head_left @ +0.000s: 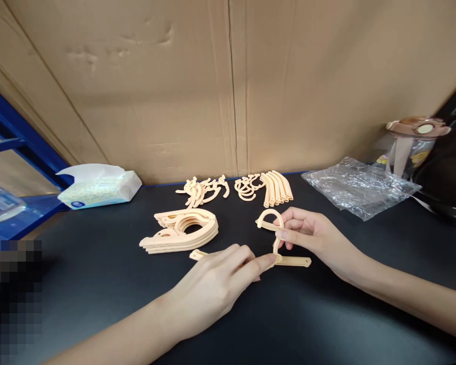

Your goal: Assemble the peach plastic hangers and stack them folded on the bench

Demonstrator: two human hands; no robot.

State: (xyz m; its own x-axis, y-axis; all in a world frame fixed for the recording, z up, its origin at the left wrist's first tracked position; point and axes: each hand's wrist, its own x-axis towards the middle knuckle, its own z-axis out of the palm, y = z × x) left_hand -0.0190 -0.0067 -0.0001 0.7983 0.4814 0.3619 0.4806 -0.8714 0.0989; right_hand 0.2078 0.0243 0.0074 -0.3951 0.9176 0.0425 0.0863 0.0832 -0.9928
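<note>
On the black table (pixel 296 324), near and right of the stacked hangers (pixel 175 247), the left hand (pixel 222 274) is closed over a beige bar (pixel 294 261); the right hand (pixel 306 233) pinches a beige hook (pixel 270 212) whose lower end meets the bar.

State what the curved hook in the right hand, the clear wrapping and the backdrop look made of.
Curved hook: probably moulded plastic, satin; even cream colour, smooth rounded edges.
Clear wrapping: thin plastic film, glossy; crinkles and bright highlights.
Backdrop: likely cardboard, fairly matte; brown, with dents and creases.
</note>
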